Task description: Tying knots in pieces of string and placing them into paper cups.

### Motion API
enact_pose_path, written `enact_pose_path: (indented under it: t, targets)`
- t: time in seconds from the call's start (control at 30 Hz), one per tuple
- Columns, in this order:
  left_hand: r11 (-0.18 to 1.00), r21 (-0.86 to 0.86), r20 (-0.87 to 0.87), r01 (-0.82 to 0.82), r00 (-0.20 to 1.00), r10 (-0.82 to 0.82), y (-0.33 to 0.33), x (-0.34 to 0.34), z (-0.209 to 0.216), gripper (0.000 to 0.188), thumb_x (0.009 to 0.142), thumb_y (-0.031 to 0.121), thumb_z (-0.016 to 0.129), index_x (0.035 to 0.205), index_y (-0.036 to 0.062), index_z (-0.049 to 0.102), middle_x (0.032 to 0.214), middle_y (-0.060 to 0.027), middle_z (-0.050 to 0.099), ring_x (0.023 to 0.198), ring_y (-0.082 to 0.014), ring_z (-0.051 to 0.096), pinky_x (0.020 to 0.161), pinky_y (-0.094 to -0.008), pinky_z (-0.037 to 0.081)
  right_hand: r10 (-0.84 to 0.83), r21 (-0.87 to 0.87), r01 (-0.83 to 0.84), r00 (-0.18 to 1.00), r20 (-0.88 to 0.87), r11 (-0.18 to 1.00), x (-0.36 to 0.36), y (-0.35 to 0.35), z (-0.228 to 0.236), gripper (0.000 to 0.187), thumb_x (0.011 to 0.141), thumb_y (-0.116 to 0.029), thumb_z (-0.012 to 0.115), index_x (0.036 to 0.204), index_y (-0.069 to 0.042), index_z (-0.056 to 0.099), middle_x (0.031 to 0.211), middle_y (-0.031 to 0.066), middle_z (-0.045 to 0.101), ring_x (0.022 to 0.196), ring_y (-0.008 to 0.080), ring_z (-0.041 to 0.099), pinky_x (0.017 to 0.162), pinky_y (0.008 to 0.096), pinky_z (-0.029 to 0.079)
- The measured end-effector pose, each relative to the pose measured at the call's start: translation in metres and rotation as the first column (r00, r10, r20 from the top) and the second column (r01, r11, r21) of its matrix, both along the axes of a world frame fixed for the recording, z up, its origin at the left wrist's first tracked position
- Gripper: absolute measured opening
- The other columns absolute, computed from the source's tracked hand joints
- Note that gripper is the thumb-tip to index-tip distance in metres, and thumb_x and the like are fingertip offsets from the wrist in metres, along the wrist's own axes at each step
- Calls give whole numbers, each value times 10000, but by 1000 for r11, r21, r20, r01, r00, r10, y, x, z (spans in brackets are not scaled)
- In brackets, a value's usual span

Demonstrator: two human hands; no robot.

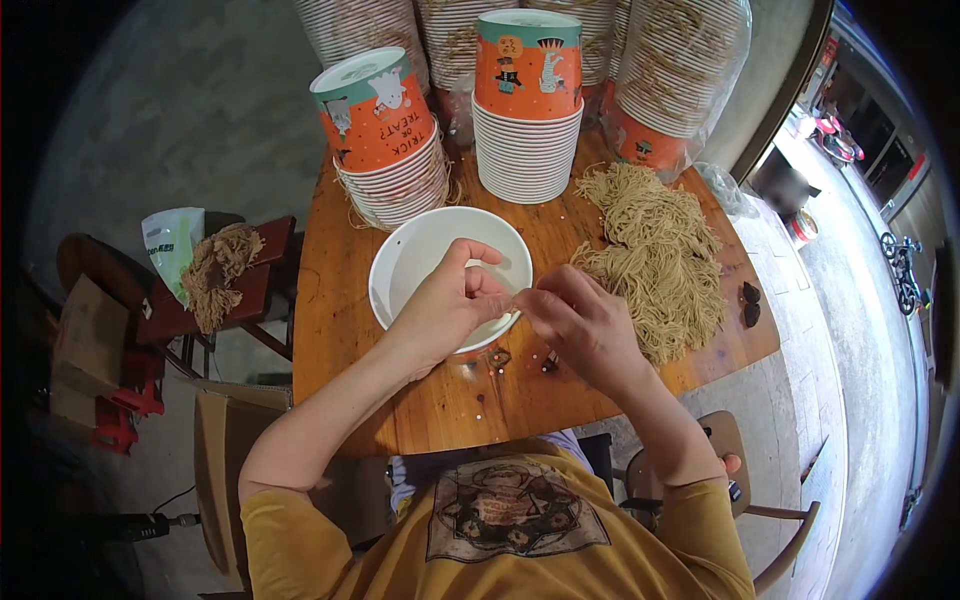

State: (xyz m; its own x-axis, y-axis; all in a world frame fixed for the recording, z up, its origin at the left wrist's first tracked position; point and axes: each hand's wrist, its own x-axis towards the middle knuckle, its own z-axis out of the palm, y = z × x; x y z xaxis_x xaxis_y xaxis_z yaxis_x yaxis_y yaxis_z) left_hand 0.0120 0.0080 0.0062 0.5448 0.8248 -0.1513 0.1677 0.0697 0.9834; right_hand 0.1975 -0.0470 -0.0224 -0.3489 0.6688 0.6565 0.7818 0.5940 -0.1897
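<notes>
A round paper bucket, white inside, stands on the wooden table in front of me with its mouth up. Over its right side my left hand is closed in a pinch of thumb and fingers. My right hand is also pinched, just outside the bucket's right rim, its fingertips meeting those of the left. Whatever lies between the fingertips is too small to make out. Close by on the right, a large heap of tan cord strands spreads over the table.
Behind the bucket stand two stacks of nested orange printed buckets, one leaning and wound with cord, one upright. Taller bagged stacks rise beyond. A small black object lies by the right table edge. More cord hangs on a stool at left.
</notes>
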Motion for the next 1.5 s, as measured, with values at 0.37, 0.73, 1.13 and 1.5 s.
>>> enact_pose_path:
  t: [0.37,0.73,1.13,1.5]
  targets:
    - [998,58,47,10,999,-13,-5,1,-5,454,896,10,563,1286,35,333,884,-62,570,806,-110,552,679,-246,481,87,-27,-84,976,198,996,2,14,23,201,732,-79,629,921,-67,564,835,43,525,719,222,583,540,328,498]
    - [982,186,3,41,999,-42,-4,1,-8,379,904,45,555,1236,16,373,835,-29,549,741,-89,524,624,-231,454,-298,-793,-486,746,-595,369,13,31,30,206,891,-220,557,866,-23,613,741,-46,537,650,49,468,626,208,394]
    - [994,109,-5,24,1000,-23,-2,1,-7,323,901,50,546,1195,22,416,874,-39,574,791,-94,547,662,-230,466,-242,-715,-423,741,-626,557,3,8,21,242,908,-239,566,929,0,594,745,-16,542,734,68,494,711,250,421]
    - [999,24,11,22,1000,-22,-4,1,-3,333,886,34,551,1196,33,428,855,-33,550,773,-92,539,655,-222,470,-221,-655,-287,784,-580,699,-4,4,9,172,872,-189,623,888,-22,585,652,-22,502,591,44,434,554,222,381]
